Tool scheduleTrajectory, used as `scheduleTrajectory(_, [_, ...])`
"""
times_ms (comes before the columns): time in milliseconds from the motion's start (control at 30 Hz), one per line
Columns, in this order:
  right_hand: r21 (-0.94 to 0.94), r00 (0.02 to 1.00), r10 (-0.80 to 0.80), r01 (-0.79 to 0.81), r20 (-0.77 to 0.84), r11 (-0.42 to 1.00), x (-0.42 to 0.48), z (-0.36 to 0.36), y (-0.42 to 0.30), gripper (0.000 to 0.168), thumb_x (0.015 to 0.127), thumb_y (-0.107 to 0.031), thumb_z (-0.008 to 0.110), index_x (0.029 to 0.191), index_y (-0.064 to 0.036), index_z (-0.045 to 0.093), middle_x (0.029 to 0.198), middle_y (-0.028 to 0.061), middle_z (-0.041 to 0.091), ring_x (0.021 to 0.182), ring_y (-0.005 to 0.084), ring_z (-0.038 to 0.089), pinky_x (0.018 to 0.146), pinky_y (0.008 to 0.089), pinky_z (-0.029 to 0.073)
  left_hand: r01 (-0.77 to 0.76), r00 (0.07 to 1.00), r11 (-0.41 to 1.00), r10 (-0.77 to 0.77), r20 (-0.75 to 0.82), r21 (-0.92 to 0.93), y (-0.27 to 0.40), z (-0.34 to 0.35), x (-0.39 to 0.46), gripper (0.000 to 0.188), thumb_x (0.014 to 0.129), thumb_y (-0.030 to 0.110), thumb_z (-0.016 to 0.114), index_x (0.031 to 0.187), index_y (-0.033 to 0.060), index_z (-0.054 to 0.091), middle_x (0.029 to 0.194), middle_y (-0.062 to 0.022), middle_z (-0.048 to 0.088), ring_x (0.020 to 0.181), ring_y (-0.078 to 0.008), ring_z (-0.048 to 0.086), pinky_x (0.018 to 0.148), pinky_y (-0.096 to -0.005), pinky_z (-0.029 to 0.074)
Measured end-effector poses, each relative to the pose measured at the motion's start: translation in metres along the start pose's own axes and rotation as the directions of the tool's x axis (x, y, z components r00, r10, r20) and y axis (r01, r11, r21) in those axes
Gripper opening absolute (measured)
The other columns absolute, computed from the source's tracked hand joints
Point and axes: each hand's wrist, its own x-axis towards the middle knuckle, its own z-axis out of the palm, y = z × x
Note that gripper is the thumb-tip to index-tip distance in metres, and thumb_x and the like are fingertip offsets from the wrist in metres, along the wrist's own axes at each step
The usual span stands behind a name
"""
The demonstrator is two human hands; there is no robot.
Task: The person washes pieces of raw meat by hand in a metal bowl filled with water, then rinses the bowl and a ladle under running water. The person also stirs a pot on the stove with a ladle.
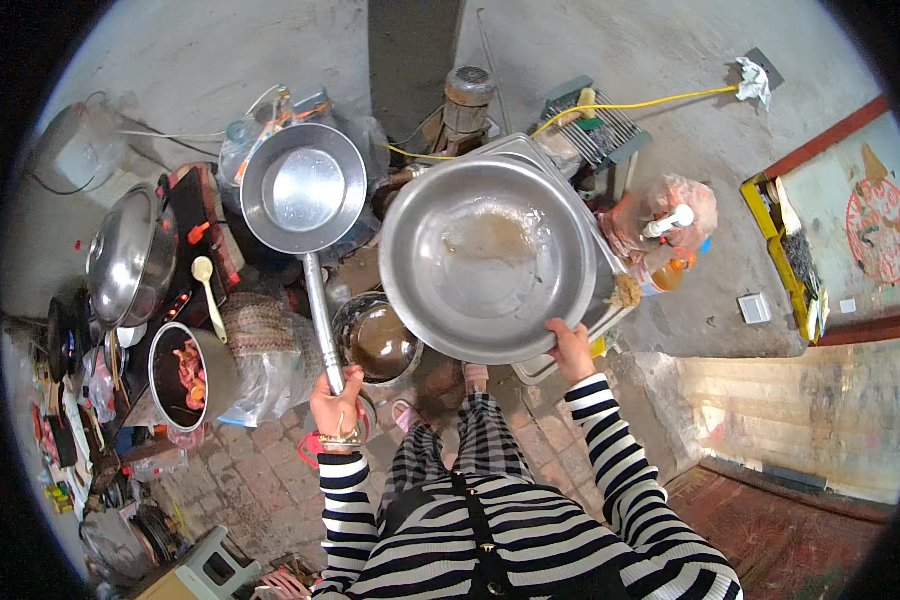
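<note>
My left hand (337,405) grips the end of the long handle of a metal ladle (307,187), whose wide round bowl points away from me. With the fingers of my right hand (572,351) I hold the near right rim of a large stainless steel basin (487,300). A little brownish liquid (495,234) lies in the bottom of that basin. Part of a metal sink (536,148) shows behind and under it. Below, between the ladle's handle and the basin, stands a bucket (382,341) of murky brown liquid, partly hidden by the basin.
At left, a steel pot (221,382) holds raw meat pieces (190,375), beside a pale spoon (208,289) and a lidded wok (127,255). A motor (469,101) stands by the wall. A pump bottle (671,221) and an orange bottle (667,277) are at right. A stool (217,566) is lower left.
</note>
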Motion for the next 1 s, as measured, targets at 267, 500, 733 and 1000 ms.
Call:
scheduleTrajectory(267, [0.143, 0.985, -0.04, 0.016, 0.17, 0.99, 0.003, 0.069, -0.007, 0.017, 0.075, -0.01, 0.059, 0.083, 0.003, 0.052, 0.073, 0.0066, 0.055, 0.06, 0.0165, 0.056, 0.049, 0.0286, 0.046, -0.04, 0.994, 0.998, 0.035, -0.103, -0.047, -0.004, -0.051, 0.005, 0.013, 0.079, 0.01, 0.063, 0.085, -0.0004, 0.06, 0.061, 0.0002, 0.054, 0.038, -0.0055, 0.041, 0.033, -0.0205, 0.032])
scheduleTrajectory(500, [-0.231, 0.996, -0.016, 0.035, 0.086, 0.972, -0.103, 0.069, -0.003, 0.021, 0.075, -0.01, 0.057, 0.089, 0.005, 0.059, 0.077, 0.0085, 0.062, 0.063, 0.0159, 0.059, 0.05, 0.0281, 0.048, -0.024, 0.976, 0.998, 0.009, -0.219, -0.063, -0.018, -0.103, 0.0, 0.012, 0.079, 0.011, 0.063, 0.083, 0.0007, 0.06, 0.06, 0.0004, 0.054, 0.036, -0.0053, 0.04, 0.033, -0.0209, 0.031])
scheduleTrajectory(733, [-0.1, 0.952, 0.135, -0.112, 0.274, 0.989, -0.111, 0.111, 0.076, 0.016, 0.076, -0.012, 0.058, 0.084, 0.002, 0.057, 0.07, 0.007, 0.059, 0.056, 0.0151, 0.057, 0.044, 0.0265, 0.046, -0.095, 0.965, 0.99, 0.119, -0.236, 0.108, -0.004, -0.139, -0.001, 0.008, 0.078, 0.008, 0.063, 0.081, 0.0018, 0.06, 0.055, 0.0011, 0.051, 0.038, -0.0048, 0.041, 0.035, -0.0213, 0.031])
scheduleTrajectory(1000, [-0.333, 0.929, 0.262, -0.168, 0.262, 0.928, -0.113, 0.129, 0.092, 0.02, 0.077, -0.012, 0.058, 0.089, 0.004, 0.058, 0.073, 0.0092, 0.061, 0.056, 0.0166, 0.059, 0.043, 0.028, 0.049, 0.007, 0.97, 1.0, -0.008, -0.242, -0.008, 0.002, -0.17, -0.013, 0.012, 0.076, 0.007, 0.064, 0.087, 0.0021, 0.06, 0.053, 0.0026, 0.048, 0.04, -0.0046, 0.04, 0.036, -0.0214, 0.031])
